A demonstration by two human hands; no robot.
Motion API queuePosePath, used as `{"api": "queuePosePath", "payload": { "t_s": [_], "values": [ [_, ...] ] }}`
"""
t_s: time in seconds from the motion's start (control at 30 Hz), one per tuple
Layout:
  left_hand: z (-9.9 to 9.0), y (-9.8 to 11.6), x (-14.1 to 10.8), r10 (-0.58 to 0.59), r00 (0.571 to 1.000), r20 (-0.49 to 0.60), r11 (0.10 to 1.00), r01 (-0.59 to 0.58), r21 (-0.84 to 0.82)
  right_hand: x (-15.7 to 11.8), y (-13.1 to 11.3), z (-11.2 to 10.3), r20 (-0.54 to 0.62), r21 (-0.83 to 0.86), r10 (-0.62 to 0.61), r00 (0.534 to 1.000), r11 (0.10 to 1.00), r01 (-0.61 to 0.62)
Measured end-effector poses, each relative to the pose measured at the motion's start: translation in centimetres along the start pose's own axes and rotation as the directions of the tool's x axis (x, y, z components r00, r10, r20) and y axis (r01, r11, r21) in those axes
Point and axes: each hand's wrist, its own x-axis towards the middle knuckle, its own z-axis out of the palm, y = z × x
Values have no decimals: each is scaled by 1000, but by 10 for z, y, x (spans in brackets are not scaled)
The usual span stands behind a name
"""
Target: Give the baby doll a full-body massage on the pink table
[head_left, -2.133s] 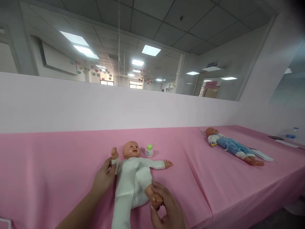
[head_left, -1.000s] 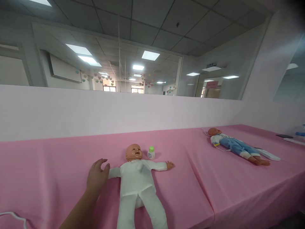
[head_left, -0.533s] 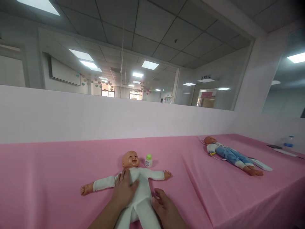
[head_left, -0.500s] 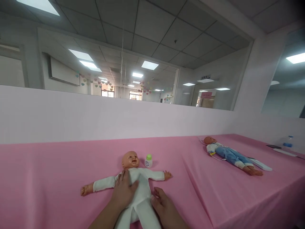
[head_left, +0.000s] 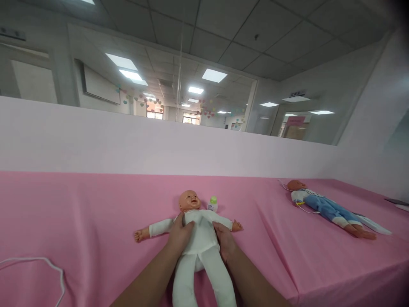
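Note:
A baby doll (head_left: pixel 201 238) with a white cloth body lies on its back, arms spread and head pointing away from me. My left hand (head_left: pixel 181 233) grips its side below the armpit, thumb on the chest and fingers hidden beside or under the trunk. On the opposite side, my right hand (head_left: pixel 224 239) clasps the trunk the same way, its fingertips mostly out of sight. Just right of the doll's head stands a small clear bottle (head_left: pixel 212 204) with a green cap.
Pink cloth (head_left: pixel 108 213) covers the table. To the right lies a second doll (head_left: pixel 326 207) in blue trousers, with a thin white tube or cord and a white flat object (head_left: pixel 377 225) beside it. A white cord (head_left: pixel 47 261) curls at lower left. Behind rises a white wall (head_left: pixel 128 147) with a window.
My left hand has shifted from the doll's chest to its side, and my right hand has closed onto the other side. The view has turned left, bringing the white cord into sight.

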Motion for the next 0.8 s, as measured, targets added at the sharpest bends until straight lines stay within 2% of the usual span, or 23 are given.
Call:
{"api": "queuePosePath", "payload": {
  "t_s": [0.13, 0.23, 0.33, 0.43, 0.5, 0.57, 0.63, 0.73, 0.8],
  "values": [
    [3, -2, 0, -26, 999, 43, 982, 33, -186, -2, -1, 3, 58, -36, 0, 998, 999, 2],
    [2, 0, -3, 4, 998, 62, 978, 9, -207, -4, 1, 5, 56, -78, -55, 997, 995, 60],
    [2, 5, -11, 106, 991, 86, 973, -86, -213, -7, 0, 4, 24, -133, -155, 988, 979, 157],
    [6, 11, -22, 259, 962, 89, 943, -232, -239, -14, -6, 2, 8, -216, -232, 973, 949, 229],
    [9, 14, -28, 291, 954, 68, 926, -263, -271, -23, -10, 5, 19, -271, -258, 966, 929, 253],
    [10, 19, -34, 274, 959, 77, 912, -233, -338, -34, -13, 12, 29, -303, -296, 955, 908, 290],
    [8, 25, -39, 251, 959, 133, 883, -171, -438, -47, -9, 21, 6, -341, -370, 929, 873, 350],
    [-1, 36, -45, 320, 912, 256, 782, -102, -615, -66, 4, 35, -45, -463, -509, 860, 773, 434],
    [-6, 42, -47, 360, 878, 316, 697, -28, -717, -79, 14, 43, -64, -588, -586, 808, 676, 444]
  ]
}}
